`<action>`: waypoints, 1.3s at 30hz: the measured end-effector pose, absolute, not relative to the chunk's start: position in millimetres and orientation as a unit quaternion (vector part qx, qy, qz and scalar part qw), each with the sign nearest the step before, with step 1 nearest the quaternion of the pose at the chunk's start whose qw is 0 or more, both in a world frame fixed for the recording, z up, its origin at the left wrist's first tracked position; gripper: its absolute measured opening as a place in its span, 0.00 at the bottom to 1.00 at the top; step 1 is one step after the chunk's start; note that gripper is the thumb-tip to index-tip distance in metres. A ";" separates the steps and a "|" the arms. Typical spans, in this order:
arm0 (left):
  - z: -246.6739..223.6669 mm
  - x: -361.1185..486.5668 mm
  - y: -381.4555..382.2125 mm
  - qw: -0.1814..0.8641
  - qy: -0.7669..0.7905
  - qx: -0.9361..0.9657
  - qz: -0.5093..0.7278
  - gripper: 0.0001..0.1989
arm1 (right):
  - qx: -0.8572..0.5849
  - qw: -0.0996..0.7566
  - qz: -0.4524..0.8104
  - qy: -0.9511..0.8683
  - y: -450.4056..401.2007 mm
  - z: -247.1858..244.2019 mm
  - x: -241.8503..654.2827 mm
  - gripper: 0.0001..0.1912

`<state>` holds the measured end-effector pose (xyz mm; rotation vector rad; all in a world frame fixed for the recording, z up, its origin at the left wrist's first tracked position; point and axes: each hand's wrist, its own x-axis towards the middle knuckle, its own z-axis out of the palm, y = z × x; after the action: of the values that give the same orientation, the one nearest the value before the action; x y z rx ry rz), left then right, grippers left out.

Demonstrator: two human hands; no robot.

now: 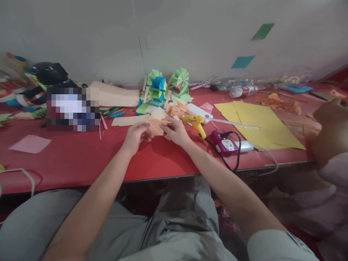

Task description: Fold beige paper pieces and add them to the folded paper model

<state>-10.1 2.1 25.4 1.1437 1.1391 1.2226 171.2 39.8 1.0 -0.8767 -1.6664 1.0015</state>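
Observation:
Between my hands, just above the front part of the red table, is a small piece of orange paper [157, 127] with a folded look. My right hand [178, 132] pinches its right side, the thumb lying on the near face. At the left edge of the paper, the bent fingers of my left hand [136, 137] close on it; part of their grip is hidden. A yellow glue gun [199, 130] lies right of my right hand, with a long clear glue stick [236, 123] reaching out behind it. Folded orange paper pieces [176, 109] are heaped just beyond my hands.
Behind stands a green and blue folded-paper model [158, 88]. A purple power strip [224, 143] with cables sits near the front edge. Yellow sheets [261, 125] and plastic bottles [241, 90] lie rightward, beside another person's arm [330, 127]. Pink paper [29, 144] lies left.

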 end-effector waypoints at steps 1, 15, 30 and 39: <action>23.9 -9.6 1.2 0.491 0.498 0.503 0.507 0.13 | -0.354 0.485 0.442 -0.667 39.8 1.1 170.3 0.20; 11.6 -9.4 5.9 0.398 0.503 0.541 0.544 0.10 | -0.394 0.457 0.427 -0.673 40.7 -1.1 170.5 0.21; 6.3 -8.9 7.1 0.421 0.524 0.521 0.525 0.16 | -0.383 0.508 0.233 -0.736 45.0 -7.1 174.6 0.19; 5.0 -12.1 7.8 0.336 0.538 0.572 0.520 0.08 | -0.349 0.484 0.222 -0.771 40.5 -5.2 173.2 0.15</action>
<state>-12.1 7.8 5.0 1.4913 1.4037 1.3570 173.2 40.5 -5.2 -0.8502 -1.8772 0.5408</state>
